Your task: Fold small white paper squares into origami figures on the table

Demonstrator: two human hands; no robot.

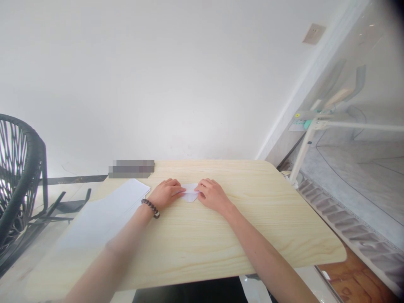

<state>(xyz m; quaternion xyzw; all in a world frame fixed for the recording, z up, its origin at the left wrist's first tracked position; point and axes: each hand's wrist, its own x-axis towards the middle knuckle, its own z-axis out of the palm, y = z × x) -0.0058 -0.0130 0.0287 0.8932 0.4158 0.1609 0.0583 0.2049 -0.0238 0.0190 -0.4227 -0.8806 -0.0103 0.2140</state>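
A small folded piece of white paper point(190, 193) lies on the light wooden table point(202, 244), a little beyond its middle. My left hand point(166, 192), with a dark bead bracelet on the wrist, presses on the paper's left side with curled fingers. My right hand point(212, 194) holds down the paper's right side, its fingers bent and pinching the edge. The two hands nearly meet over the paper, and most of it is hidden beneath them.
A stack of white sheets point(105, 212) lies on the table's left part. A blurred dark object point(131, 168) sits at the far edge. A black woven chair point(19, 176) stands at left, a white stand point(303, 151) at right by the glass wall.
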